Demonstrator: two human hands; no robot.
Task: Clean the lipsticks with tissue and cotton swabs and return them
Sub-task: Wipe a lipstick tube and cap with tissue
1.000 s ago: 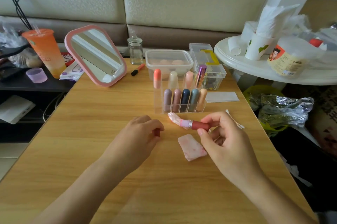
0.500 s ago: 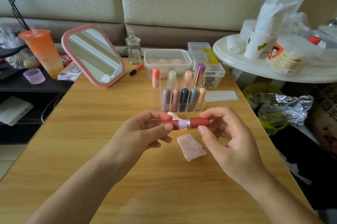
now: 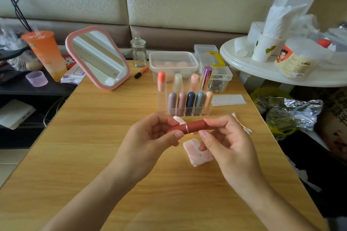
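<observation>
**Red lipstick (image 3: 195, 126) held before the organizer**

On the wooden table (image 3: 93, 155), just in front of the clear organizer (image 3: 187, 107), the left hand (image 3: 148, 140) and the right hand (image 3: 229, 142) each pinch one end of the capped lipstick with fingers clamped on it. A stained tissue (image 3: 195, 153) lies below it. Cotton swabs (image 3: 242, 123) lie at the organizer's front right.

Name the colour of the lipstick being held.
The lipstick is brick red with a silver ring; head view.

Lipstick (image 3: 195, 126) ends behind fingers (image 3: 216, 120)
</observation>
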